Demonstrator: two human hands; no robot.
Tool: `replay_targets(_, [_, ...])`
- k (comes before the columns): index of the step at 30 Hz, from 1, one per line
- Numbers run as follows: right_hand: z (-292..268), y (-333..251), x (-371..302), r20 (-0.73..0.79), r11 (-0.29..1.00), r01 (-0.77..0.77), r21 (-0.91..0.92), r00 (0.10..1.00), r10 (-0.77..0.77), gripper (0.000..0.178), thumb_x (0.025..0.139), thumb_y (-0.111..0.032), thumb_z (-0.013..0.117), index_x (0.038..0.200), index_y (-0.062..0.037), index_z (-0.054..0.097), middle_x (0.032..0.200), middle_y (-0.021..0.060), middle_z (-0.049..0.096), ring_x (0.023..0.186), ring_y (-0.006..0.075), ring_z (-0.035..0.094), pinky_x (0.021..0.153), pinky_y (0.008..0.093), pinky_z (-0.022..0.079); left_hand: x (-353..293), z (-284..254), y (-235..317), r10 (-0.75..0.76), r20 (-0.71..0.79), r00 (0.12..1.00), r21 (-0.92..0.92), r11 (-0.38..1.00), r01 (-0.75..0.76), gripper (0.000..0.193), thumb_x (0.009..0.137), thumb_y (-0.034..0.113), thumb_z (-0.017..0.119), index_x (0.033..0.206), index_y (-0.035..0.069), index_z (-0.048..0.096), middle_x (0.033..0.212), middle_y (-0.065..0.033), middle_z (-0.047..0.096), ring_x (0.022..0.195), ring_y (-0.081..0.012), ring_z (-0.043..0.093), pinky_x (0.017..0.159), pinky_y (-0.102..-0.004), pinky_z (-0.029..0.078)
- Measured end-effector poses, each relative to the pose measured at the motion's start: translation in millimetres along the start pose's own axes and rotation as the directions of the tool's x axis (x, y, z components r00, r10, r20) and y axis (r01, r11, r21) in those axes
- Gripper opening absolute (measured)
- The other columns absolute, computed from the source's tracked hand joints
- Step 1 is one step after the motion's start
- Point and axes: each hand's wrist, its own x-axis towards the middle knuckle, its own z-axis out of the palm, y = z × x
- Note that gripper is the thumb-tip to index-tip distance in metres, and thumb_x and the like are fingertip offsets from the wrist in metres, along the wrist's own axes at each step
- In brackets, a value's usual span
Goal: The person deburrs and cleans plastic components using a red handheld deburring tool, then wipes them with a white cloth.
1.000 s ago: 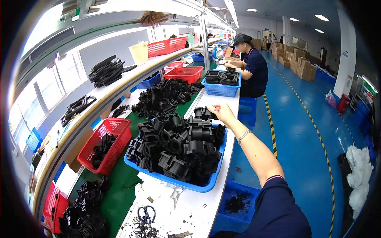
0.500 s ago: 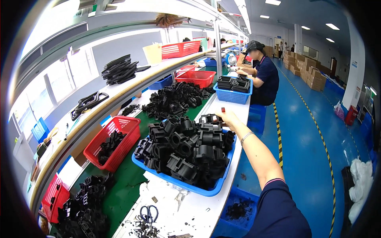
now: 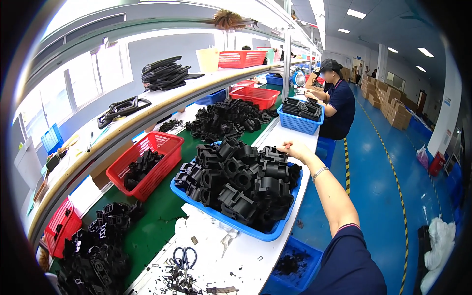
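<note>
My right arm reaches forward from the lower right, with a band at its wrist. My right hand (image 3: 298, 149) is at the far right corner of a blue basket (image 3: 260, 236), its fingers closed around a small red piece (image 3: 288, 145), possibly the end of a tool; most of it is hidden. Black plastic parts (image 3: 239, 202) with round openings are heaped above the basket's rim. The fingers are right beside the heap's far edge; whether they touch a part, I cannot tell. My left hand is out of view.
Scissors (image 3: 185, 257) and black scraps lie on the white bench near me. Left are a red basket (image 3: 142, 189) and a loose pile of black parts (image 3: 101, 250). A blue basket (image 3: 300, 124) of black frames stands ahead, by a seated co-worker (image 3: 339, 101). A shelf runs overhead.
The view has swung left, shifting the scene to the right. The black part at my right hand has left the fingers, and the red piece now sits lower between them.
</note>
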Motion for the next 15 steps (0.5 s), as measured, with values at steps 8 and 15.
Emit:
replay_targets(8, [9,1,5,0.049,0.993,-0.072,0.091,0.996,0.068,0.023,0.088,-0.025,0.078,0.078,-0.0061,0.069,0.066,-0.0023,0.059,0.059,0.0091,0.053,0.054,0.0272,0.044,1,1,1,0.001,-0.006,1.000,0.020,1.000,-0.001,0.020,0.100,0.008,0.060,0.117,-0.002,0.059,0.100,-0.0082,0.064,0.086,-0.0141,0.061,0.078,-0.0273,0.054])
replay_targets(15, [6,1,-4,0.092,0.985,-0.125,0.118,0.989,0.114,0.024,0.090,-0.027,0.076,0.082,-0.0055,0.070,0.069,-0.0015,0.061,0.060,0.0101,0.055,0.055,0.0277,0.047,-4,7,9,-0.019,-0.007,1.000,-0.026,0.999,0.019,0.018,0.099,0.005,0.059,0.115,-0.001,0.060,0.100,-0.0072,0.063,0.086,-0.0137,0.060,0.078,-0.0263,0.053])
